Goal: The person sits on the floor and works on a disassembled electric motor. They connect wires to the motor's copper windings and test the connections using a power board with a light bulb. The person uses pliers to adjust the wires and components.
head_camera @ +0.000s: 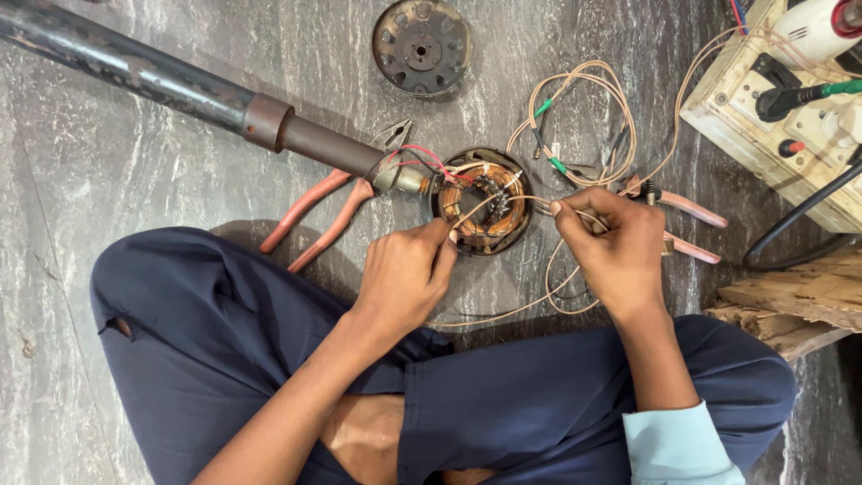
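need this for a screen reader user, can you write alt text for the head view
Seen from above, a person sitting cross-legged on a grey stone floor pinches a thin wire taut between the left hand and right hand, just over a copper-wound motor stator fixed to a long dark pipe. Red-handled pliers, a round metal cover and a switchboard lie around.

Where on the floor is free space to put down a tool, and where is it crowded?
Free: floor between the dark pipe and the knee; also between the round metal cover and wire loops. Crowded: around the copper-wound coil, both hands and pliers.
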